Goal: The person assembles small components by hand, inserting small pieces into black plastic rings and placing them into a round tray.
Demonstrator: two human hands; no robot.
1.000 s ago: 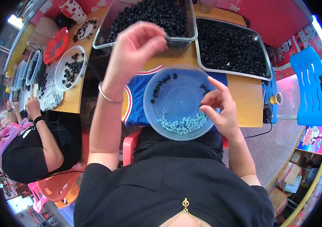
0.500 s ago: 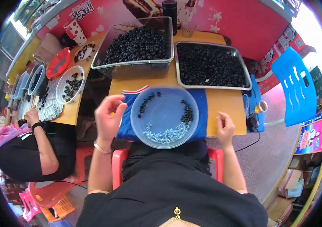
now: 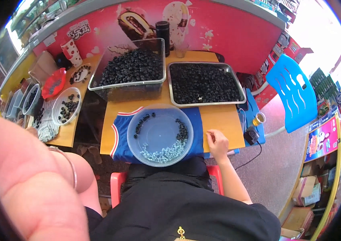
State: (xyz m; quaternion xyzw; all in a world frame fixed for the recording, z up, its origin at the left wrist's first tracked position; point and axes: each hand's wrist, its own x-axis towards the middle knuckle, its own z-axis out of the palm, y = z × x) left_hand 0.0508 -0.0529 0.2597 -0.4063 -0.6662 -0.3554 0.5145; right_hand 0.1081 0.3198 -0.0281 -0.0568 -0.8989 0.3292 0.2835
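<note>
Round plastic bead tub (image 3: 159, 130): left of right hand (image 3: 218, 145), apart; right fingers: curled, grip unclear; left hand (image 3: 38, 180): near lens, cannot tell its fingers' state

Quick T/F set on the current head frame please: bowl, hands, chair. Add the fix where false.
1. The round bowl rests on a blue cloth. True.
2. The right hand is inside the bowl. False: it is outside, to the bowl's right.
3. The left hand shows large at the lower left of the view. True.
4. Every piece in the bowl is black. False: pale blue pieces lie along its near side.
5. A blue chair stands right of the table. True.
</note>
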